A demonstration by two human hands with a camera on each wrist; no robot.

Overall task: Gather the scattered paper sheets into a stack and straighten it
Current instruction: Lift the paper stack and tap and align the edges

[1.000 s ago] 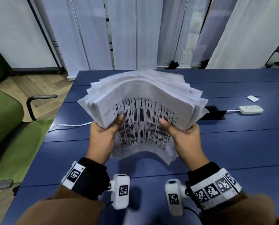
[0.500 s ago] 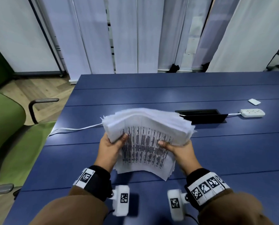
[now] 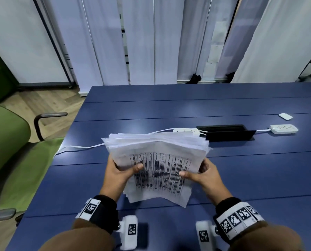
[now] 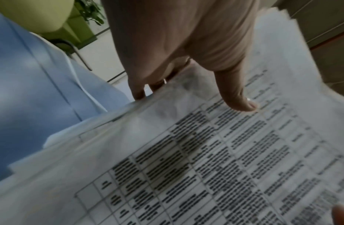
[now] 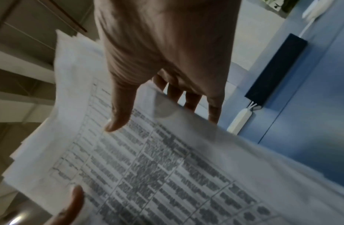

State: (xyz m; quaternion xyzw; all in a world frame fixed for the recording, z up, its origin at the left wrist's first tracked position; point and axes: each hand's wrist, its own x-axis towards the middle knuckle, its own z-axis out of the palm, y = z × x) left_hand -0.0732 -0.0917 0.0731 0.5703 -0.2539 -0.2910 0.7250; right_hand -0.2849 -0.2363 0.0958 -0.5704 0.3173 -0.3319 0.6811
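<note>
A thick stack of white paper sheets (image 3: 156, 160) with a printed table on the top sheet stands nearly upright over the blue table (image 3: 241, 178), bowed forward at the top. My left hand (image 3: 118, 171) grips its left edge, thumb on the front sheet, fingers behind. My right hand (image 3: 203, 173) grips the right edge the same way. The left wrist view shows the left hand (image 4: 186, 60) with its thumb pressed on the printed stack of paper (image 4: 206, 152). In the right wrist view, the right hand (image 5: 163, 68) pinches the stack of paper (image 5: 157, 167). Sheet edges are uneven.
A black cable box (image 3: 227, 133) lies in the table behind the stack, with two white power strips (image 3: 284, 128) and a white cable (image 3: 82, 147) running left. A small white card (image 3: 285, 116) lies at far right. A green chair (image 3: 9, 151) stands at the left.
The stack has come down from chest height toward the table and away from the camera, and its fanned sheets have drawn closer together. Both hands keep their grip on its sides.
</note>
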